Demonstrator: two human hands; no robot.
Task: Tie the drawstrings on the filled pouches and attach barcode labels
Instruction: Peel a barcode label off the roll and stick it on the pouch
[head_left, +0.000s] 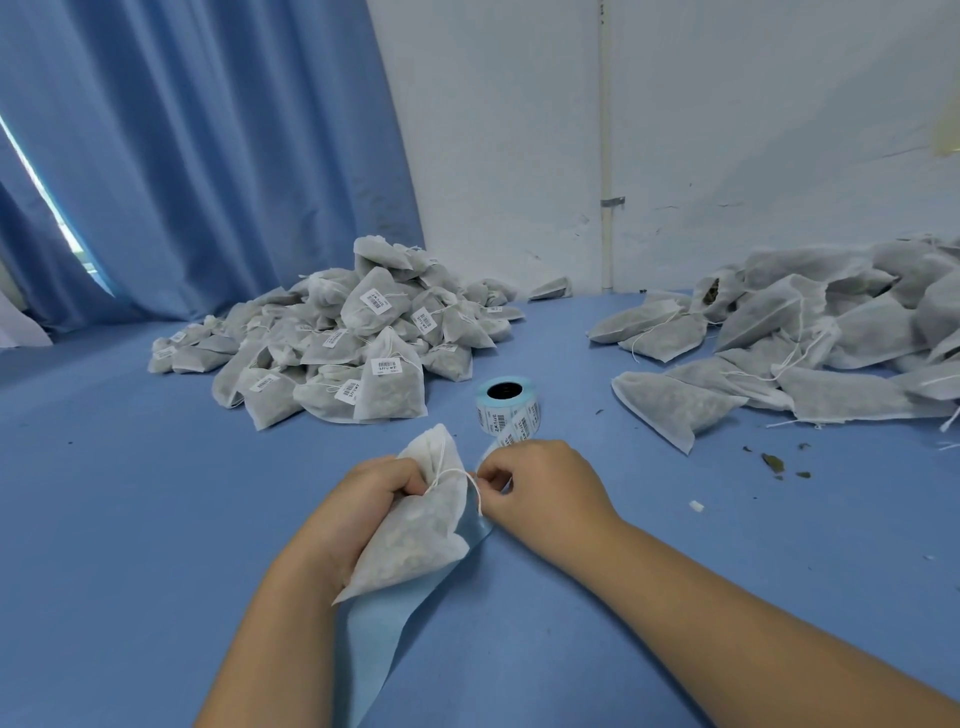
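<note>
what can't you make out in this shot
Whether the drawstring is knotted: head view, fingers of the left hand and right hand crowd it.
Print on the label roll: head view, too small.
Extent of the unlabelled pile: head view, cut by the right edge.
Contents of the held pouch: head view, veiled by its fabric.

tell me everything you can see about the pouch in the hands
The pouch is a thin, white, slightly see-through fabric bag, full of lumpy greyish contents. A white drawstring gathers its neck, the top flaring above. It lies tilted, bottom toward the viewer, over a pale blue strip. The left hand grips its neck; the right hand pinches the drawstring beside it. No label shows on it.
</note>
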